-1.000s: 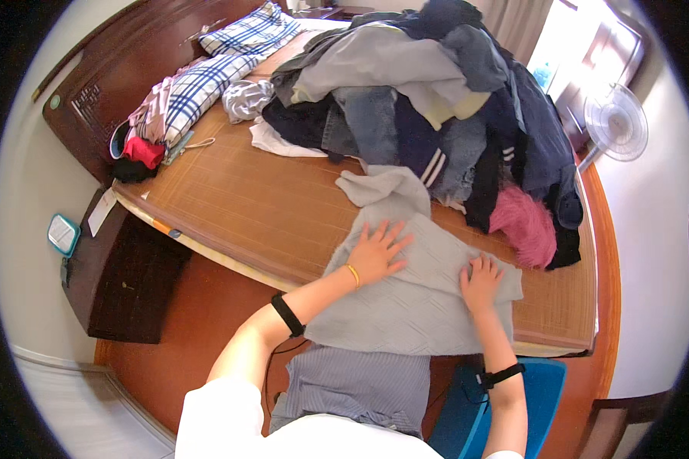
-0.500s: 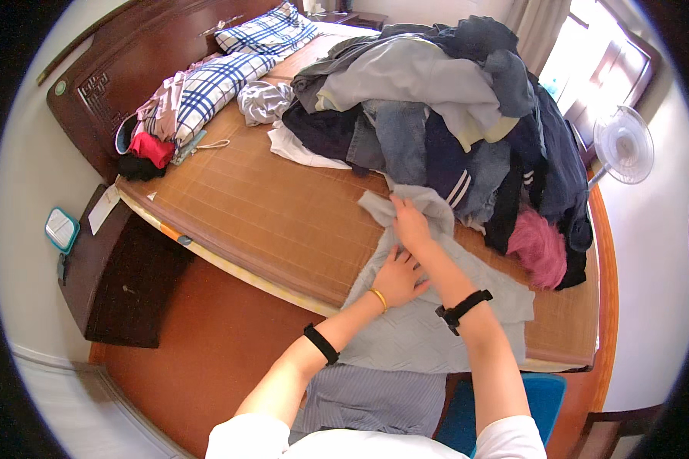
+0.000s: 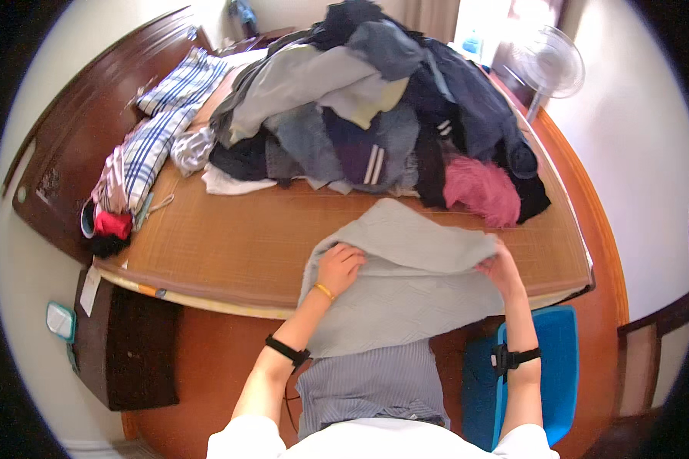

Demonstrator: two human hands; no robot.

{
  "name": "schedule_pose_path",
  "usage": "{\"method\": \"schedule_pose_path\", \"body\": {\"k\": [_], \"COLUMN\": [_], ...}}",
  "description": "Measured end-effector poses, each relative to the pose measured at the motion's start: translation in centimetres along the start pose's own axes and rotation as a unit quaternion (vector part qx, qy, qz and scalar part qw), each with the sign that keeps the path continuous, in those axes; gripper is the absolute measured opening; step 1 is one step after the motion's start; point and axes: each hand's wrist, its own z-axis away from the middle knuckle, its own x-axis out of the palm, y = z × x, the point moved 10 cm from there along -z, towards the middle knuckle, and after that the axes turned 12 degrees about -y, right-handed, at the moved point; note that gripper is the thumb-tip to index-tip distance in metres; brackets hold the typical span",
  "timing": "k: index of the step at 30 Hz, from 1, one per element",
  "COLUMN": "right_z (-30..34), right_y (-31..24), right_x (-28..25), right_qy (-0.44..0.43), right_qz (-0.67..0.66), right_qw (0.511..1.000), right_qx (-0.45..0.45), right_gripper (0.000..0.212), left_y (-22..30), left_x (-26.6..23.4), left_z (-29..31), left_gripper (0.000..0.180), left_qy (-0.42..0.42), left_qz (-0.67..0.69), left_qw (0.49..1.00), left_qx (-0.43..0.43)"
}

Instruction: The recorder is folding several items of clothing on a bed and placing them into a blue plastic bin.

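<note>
A light grey textured top (image 3: pixel 406 294) lies over the near edge of the bed, its lower part hanging toward my lap. Its far part is folded over, making a loose flap with a ridge across the middle. My left hand (image 3: pixel 341 268) is closed on the fabric at the left end of that fold, fingers bent over it. At the right end, my right hand (image 3: pixel 501 269) pinches the top's edge, thumb and fingers partly hidden by the cloth.
A large heap of clothes (image 3: pixel 321 99) covers the bed's far side, with a pink fluffy item (image 3: pixel 482 191) at its right. Plaid bedding (image 3: pixel 149 145) lies by the headboard (image 3: pixel 69 145). A blue bin (image 3: pixel 563 367) stands below my right forearm; a fan (image 3: pixel 547 65) is behind.
My hands have moved apart to opposite sides of the grey top, the right one going rightward. The top's far part is now folded over. The view has shifted right.
</note>
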Motion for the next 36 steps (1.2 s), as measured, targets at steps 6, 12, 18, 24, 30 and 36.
{"method": "schedule_pose_path", "body": {"k": [6,12,18,24,30,36], "right_z": [3.7,2.7,2.4,-0.1,-2.7,-2.8], "right_y": [4.2,-4.6,-2.2,-4.4,1.8,2.7], "right_x": [-3.1,0.1,-2.1,5.7,8.7,9.3], "right_qy": [0.089,0.170,0.206,0.205,0.117,0.110], "right_qz": [-0.042,0.372,0.454,0.649,0.730,0.744], "right_qw": [0.994,0.886,0.863,0.719,0.668,0.650], "right_qx": [0.054,-0.216,-0.078,-0.139,-0.084,-0.109], "right_gripper": [0.062,0.048,0.047,0.051,0.056,0.055], "left_y": [6.2,-1.1,-0.2,2.9,4.1,3.5], "left_x": [-7.1,-3.6,-2.6,0.3,7.1,6.6], "left_z": [-2.2,-1.8,-2.1,-7.9,-9.9,-9.8], "left_gripper": [0.042,0.040,0.035,0.045,0.060,0.058], "left_qy": [0.125,-0.026,-0.060,-0.044,-0.172,-0.136], "left_qz": [-0.264,-0.081,-0.157,-0.163,-0.255,-0.218], "left_qw": [0.953,0.986,0.979,0.982,0.947,0.962], "left_qx": [-0.081,-0.141,-0.118,-0.080,-0.090,-0.091]}}
